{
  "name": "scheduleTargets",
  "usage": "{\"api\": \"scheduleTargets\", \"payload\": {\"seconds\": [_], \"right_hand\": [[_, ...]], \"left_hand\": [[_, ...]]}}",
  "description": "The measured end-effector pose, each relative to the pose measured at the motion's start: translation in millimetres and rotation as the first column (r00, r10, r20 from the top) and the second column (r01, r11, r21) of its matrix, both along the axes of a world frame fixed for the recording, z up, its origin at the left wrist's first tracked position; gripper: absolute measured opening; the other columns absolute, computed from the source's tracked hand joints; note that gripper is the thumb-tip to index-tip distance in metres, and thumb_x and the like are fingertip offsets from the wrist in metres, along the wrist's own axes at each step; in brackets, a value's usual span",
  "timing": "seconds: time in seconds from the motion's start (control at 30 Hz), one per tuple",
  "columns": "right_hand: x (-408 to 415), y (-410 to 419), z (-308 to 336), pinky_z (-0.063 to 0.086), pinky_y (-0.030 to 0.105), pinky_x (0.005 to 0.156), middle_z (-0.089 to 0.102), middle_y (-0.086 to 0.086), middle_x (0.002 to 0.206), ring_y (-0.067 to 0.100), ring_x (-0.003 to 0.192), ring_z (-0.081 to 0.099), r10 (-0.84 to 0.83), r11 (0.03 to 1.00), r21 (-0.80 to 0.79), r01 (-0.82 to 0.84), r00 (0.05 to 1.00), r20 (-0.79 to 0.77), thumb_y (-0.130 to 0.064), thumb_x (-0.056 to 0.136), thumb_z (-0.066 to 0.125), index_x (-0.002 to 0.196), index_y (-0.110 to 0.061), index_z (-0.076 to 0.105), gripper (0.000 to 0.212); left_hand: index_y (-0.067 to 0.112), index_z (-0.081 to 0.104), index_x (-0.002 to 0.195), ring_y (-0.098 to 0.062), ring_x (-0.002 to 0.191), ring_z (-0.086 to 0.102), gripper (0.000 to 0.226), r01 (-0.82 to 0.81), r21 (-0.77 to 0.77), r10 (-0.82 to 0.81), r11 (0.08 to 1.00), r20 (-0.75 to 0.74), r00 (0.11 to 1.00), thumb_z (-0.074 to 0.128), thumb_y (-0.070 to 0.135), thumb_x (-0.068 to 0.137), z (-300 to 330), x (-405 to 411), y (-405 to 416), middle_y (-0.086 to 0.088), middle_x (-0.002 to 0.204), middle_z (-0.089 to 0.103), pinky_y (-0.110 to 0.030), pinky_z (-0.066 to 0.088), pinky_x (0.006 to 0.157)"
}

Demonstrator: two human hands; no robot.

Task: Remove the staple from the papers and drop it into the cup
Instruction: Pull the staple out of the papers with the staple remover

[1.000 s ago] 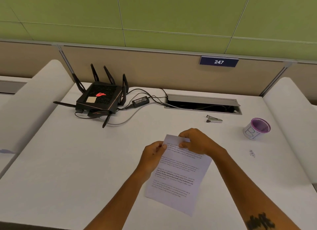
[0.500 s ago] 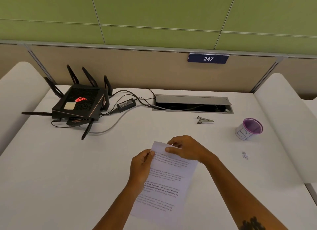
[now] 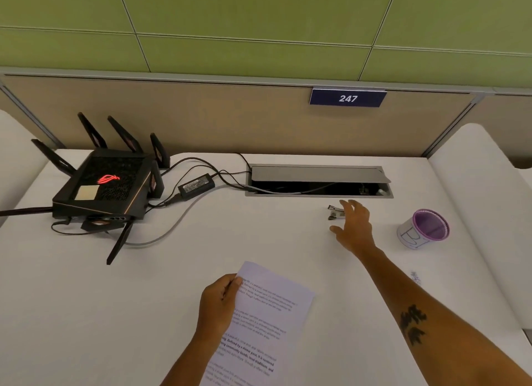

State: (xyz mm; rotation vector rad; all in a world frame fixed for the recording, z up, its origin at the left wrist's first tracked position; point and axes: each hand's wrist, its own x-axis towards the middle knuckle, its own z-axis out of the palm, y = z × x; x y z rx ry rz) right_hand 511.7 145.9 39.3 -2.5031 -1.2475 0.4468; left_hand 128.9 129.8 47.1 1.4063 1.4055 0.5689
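My left hand grips the printed papers by their upper left corner, holding them above the white desk. The staple itself is too small to make out. My right hand is stretched out over the desk with fingers spread, holding nothing, its fingertips just beside a small metal staple remover. A white cup with a purple rim stands to the right of that hand.
A black router with antennas, its power brick and cables lie at the back left. An open cable hatch sits at the back middle. White padded dividers flank the desk. A small scribble mark is near the right.
My right hand let go of the papers' top edge and reached forward and right to the staple remover. My left hand still holds the papers, now alone.
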Motion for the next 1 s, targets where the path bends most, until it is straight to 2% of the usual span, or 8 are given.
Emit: {"api": "scheduleTargets", "payload": {"seconds": [0.1,0.27,0.47,0.63,0.73,0.83,0.93,1.0], "right_hand": [[13,11,-12,0.037,0.052,0.117,0.033,0.01,0.164,0.033,0.152,0.027,0.018,0.998,-0.061,-0.019,1.0,-0.022,-0.03,0.087,0.081,0.156,-0.02,0.039,0.081],[23,24,-24,0.044,0.051,0.111,0.043,0.009,0.155,0.033,0.143,0.039,0.059,0.992,-0.115,-0.057,0.998,0.022,-0.032,0.092,0.075,0.152,-0.022,0.045,0.068],[17,23,-28,0.049,0.048,0.1,0.058,0.008,0.139,0.031,0.127,0.052,0.055,0.998,-0.006,-0.054,0.998,0.037,-0.025,0.093,0.073,0.135,-0.02,0.062,0.043],[-11,4,-17,0.051,0.045,0.104,0.065,0.002,0.133,0.026,0.12,0.061,0.002,0.978,0.205,0.049,0.97,-0.242,-0.023,0.094,0.072,0.131,-0.025,0.064,0.038],[-37,-8,-3,0.051,0.035,0.101,0.067,-0.005,0.124,0.016,0.112,0.064,0.047,0.964,0.256,0.076,0.897,-0.44,-0.024,0.095,0.072,0.132,-0.027,0.064,0.038],[-67,-19,18,0.047,0.016,0.091,0.069,-0.006,0.124,0.008,0.112,0.065,0.166,0.964,0.265,-0.02,0.824,-0.542,-0.021,0.096,0.071,0.132,-0.026,0.065,0.036],[-94,-32,39,0.046,0.012,0.092,0.07,-0.011,0.126,-0.003,0.112,0.063,0.331,0.936,0.282,-0.21,0.792,-0.512,-0.024,0.096,0.072,0.132,-0.027,0.065,0.037],[-110,-37,49,0.047,0.011,0.093,0.069,-0.013,0.125,-0.002,0.114,0.063,0.428,0.901,0.295,-0.317,0.757,-0.494,-0.023,0.095,0.073,0.131,-0.026,0.067,0.036]], "left_hand": [[0.038,0.07,0.094,0.002,0.083,0.071,0.021,0.041,0.0,-0.041,0.999,-0.025,0.999,0.056,0.028,0.106,-6,1,4,0.023,0.086,0.076,-0.014,0.057,0.068],[0.023,0.076,0.104,0.005,0.084,0.07,0.019,0.056,-0.007,-0.056,0.998,-0.053,0.997,0.057,0.028,0.106,-19,0,10,0.01,0.093,0.078,-0.01,0.054,0.069],[0.024,0.075,0.102,-0.005,0.082,0.073,0.019,0.053,-0.025,-0.053,0.998,-0.033,0.998,0.057,0.026,0.106,-21,0,9,0.009,0.092,0.078,-0.011,0.054,0.067],[0.023,0.076,0.104,-0.006,0.081,0.073,0.021,0.053,-0.046,-0.054,0.998,-0.023,0.998,0.056,0.029,0.106,-23,-3,7,0.007,0.092,0.079,-0.015,0.057,0.068],[0.023,0.077,0.103,-0.009,0.081,0.074,0.022,0.066,-0.052,-0.066,0.997,-0.004,0.998,0.056,0.028,0.107,-22,-5,2,0.006,0.091,0.079,-0.018,0.058,0.068],[0.021,0.077,0.101,-0.012,0.079,0.074,0.022,0.079,-0.037,-0.079,0.996,-0.008,0.997,0.056,0.028,0.107,-20,-8,-1,0.006,0.088,0.078,-0.018,0.057,0.066],[0.021,0.076,0.099,-0.013,0.076,0.073,0.022,0.094,-0.011,-0.094,0.996,-0.021,0.995,0.056,0.028,0.107,-15,-10,-4,0.005,0.086,0.077,-0.016,0.055,0.063],[0.02,0.076,0.098,-0.011,0.073,0.072,0.023,0.105,0.006,-0.104,0.994,-0.028,0.994,0.056,0.028,0.107,-12,-12,-6,0.004,0.084,0.077,-0.016,0.054,0.062]]}}
